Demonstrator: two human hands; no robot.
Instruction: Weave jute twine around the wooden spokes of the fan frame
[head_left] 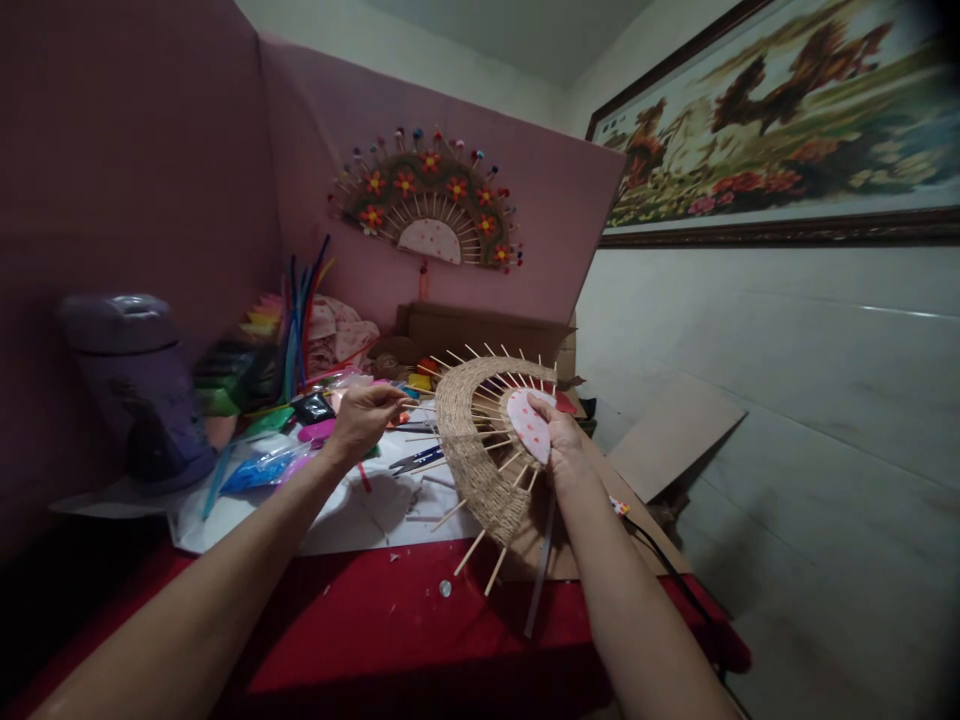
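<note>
A half-round woven fan [459, 418] of tan twine on thin wooden sticks is held up over the table, tilted on its side. My right hand [561, 440] is closed around its base, a white half-disc [529, 424] with red dots. Bare stick ends stick out past the twine band. On the fan's left side, my left hand [369, 418] is closed in a pinch at the end of one of the sticks. Blue-handled scissors [418, 460] lie on white paper [315, 535] beneath the fan. A grey strip [541, 575] hangs below my right hand.
A finished-looking flowered fan [431, 190] hangs on the pink board. At left stand a purple flask [139, 390] and coloured pipe cleaners [298, 320], with plastic bags [262, 470] nearby. A small clear bead [445, 588] rests on the red cloth [360, 620]. Cardboard [607, 490] lies at right.
</note>
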